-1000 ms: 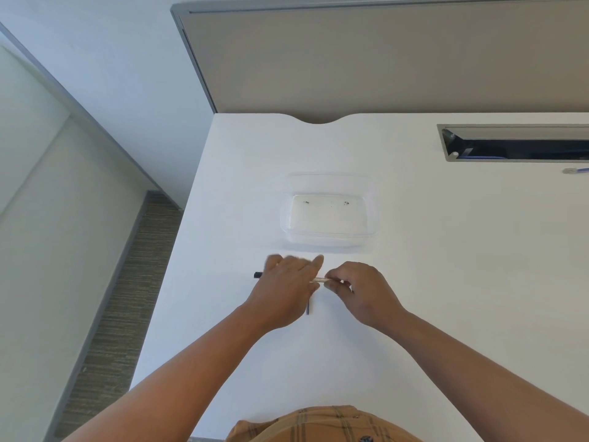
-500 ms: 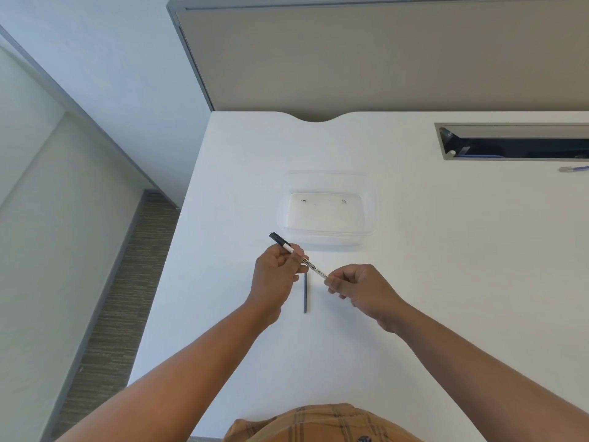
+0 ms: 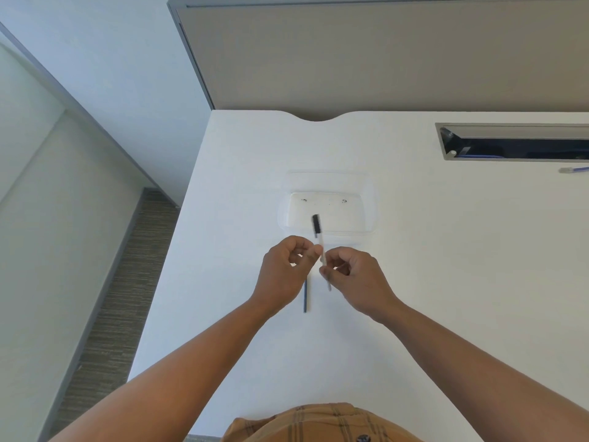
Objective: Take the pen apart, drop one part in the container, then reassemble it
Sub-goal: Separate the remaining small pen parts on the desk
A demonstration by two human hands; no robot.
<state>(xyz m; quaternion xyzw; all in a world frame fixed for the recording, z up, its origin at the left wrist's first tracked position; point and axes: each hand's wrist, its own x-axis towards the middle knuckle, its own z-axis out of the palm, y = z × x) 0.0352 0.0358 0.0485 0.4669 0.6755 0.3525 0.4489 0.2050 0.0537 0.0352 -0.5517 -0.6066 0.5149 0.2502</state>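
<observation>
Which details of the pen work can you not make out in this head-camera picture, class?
- Pen barrel: motion blur; which fingers grip it is unclear.
- Blue refill on the desk: upper end hidden behind the left hand.
- Clear container: specks inside too small to identify.
- Blue cable: cut off by the right edge.

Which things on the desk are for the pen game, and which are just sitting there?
For the job: pen barrel, held by left hand and right hand; blue refill on the desk; clear container.

Just lying about: blue cable end; cable slot.
</observation>
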